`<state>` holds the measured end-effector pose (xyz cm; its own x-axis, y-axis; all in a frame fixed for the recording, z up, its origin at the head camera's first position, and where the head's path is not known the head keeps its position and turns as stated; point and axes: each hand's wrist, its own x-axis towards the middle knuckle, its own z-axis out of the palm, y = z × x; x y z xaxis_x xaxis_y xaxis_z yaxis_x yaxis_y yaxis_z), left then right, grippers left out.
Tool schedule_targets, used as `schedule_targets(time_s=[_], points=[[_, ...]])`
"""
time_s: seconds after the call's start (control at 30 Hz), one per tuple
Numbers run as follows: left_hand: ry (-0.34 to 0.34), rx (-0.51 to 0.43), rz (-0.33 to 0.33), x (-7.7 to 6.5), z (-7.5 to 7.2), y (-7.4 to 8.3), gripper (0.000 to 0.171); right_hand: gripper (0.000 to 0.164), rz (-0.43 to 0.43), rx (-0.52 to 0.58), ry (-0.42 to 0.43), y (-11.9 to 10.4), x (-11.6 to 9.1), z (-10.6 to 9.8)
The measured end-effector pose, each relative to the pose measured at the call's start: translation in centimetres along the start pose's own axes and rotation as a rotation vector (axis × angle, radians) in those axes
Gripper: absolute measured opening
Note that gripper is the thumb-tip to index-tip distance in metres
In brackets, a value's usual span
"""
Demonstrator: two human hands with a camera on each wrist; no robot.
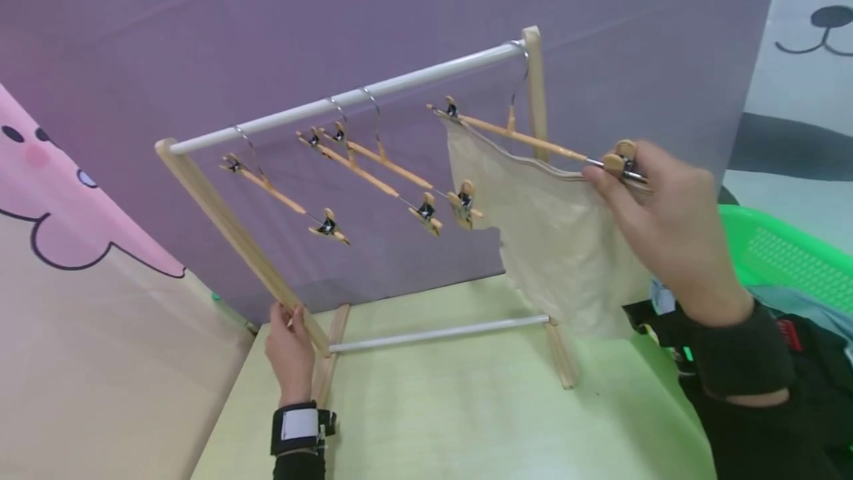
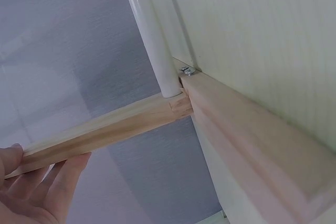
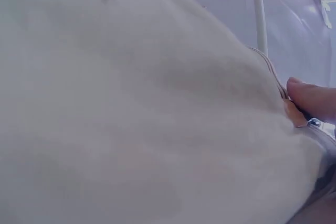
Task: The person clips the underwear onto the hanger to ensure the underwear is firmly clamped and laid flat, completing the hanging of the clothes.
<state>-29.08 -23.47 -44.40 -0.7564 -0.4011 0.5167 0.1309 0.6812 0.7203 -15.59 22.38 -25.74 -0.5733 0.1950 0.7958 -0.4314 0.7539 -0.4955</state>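
Observation:
A wooden clothes rack (image 1: 240, 243) with a white top rail (image 1: 426, 80) stands on the table. My left hand (image 1: 291, 343) grips its left post (image 2: 94, 132) low down, thumb on one side and fingers on the other. Cream underpants (image 1: 546, 228) hang by the waistband from a wooden clip hanger (image 1: 546, 142) at the rail's right end. Their left corner is at the hanger's left clip (image 1: 451, 107). My right hand (image 1: 673, 221) pinches the waistband beside the right clip (image 1: 620, 158). In the right wrist view the cream cloth (image 3: 147, 108) fills most of the picture, with my thumb (image 3: 310, 98) at the waistband.
Several bare clip hangers (image 1: 286, 195) hang further left on the rail. A white lower bar (image 1: 440, 333) joins the rack's feet (image 1: 561, 354). At the right, a green basket (image 1: 780, 243) holds dark and blue clothes. A purple backdrop (image 1: 333, 13) stands behind.

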Motion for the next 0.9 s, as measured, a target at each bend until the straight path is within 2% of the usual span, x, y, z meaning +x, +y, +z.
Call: schedule_targets(time_s=[0.13, 0.3, 0.5, 0.63, 0.73, 0.9], points=[[-0.006, -0.013, 0.009, 0.0, 0.0, 0.1, 0.027, 0.026, 0.026, -0.011, -0.061, 0.1, 0.0, -0.6], [-0.017, -0.018, 0.018, -0.2, -0.2, 0.3, 0.027, 0.037, 0.110, -0.021, -0.153, 0.4, -0.6, -1.6], [-0.059, -0.007, -0.004, -0.2, -0.4, 0.4, 0.029, 0.044, 0.165, -0.127, -0.192, 1.4, -2.4, -3.1], [-0.109, 0.037, -0.009, -0.6, -0.6, 0.1, 0.032, 0.050, 0.167, -0.202, -0.283, 2.4, -3.7, -4.4], [-0.223, 0.116, -0.042, -1.3, -1.0, -0.3, 0.033, 0.049, 0.143, -0.280, -0.372, 3.1, -4.8, -5.0], [-0.511, 0.294, -0.076, -2.7, -1.6, -1.0, 0.037, 0.045, 0.124, -0.374, -0.527, 4.1, -6.4, -5.0]])
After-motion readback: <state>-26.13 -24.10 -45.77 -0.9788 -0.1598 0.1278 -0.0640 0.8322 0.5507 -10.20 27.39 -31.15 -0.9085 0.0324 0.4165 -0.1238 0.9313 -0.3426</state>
